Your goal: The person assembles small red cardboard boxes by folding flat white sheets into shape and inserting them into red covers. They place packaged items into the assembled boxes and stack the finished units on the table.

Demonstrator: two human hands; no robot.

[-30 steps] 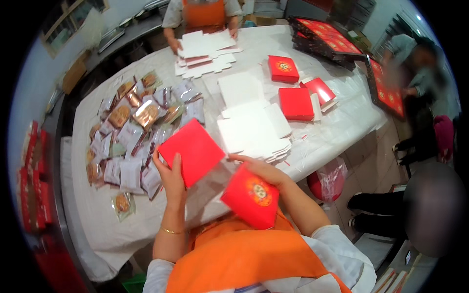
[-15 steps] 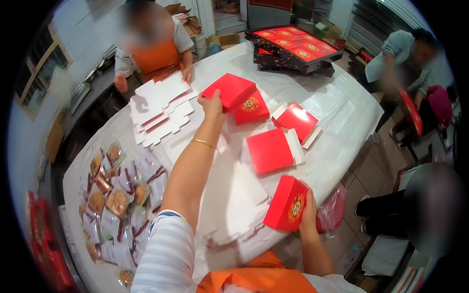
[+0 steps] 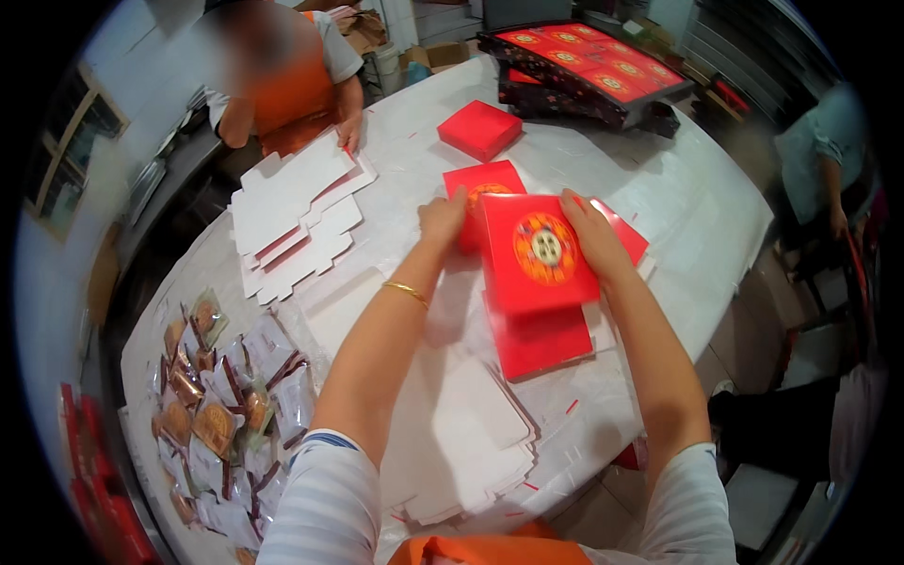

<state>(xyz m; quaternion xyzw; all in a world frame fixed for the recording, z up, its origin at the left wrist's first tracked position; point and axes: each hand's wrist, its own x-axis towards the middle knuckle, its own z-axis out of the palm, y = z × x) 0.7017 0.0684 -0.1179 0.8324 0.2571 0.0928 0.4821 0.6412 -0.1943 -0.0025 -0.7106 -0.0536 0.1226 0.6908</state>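
Note:
My right hand grips the right side of a red box with a round orange and gold emblem, raised over the table's middle. My left hand is closed at the left edge of another red emblem box, just behind it; its fingertips are partly hidden. Beneath the raised box lies a plain red box. One more red box shows partly behind my right hand. Farther off, a closed red box sits alone on the white-covered table.
White flat box blanks lie at the far left, with more blanks close to me. Wrapped pastries are heaped on the left. Dark trays of red boxes stand at the back. A co-worker in an orange apron touches the far blanks.
My left hand has let go of the far red box and come back to the emblem box. My right hand has carried its box forward from the near edge.

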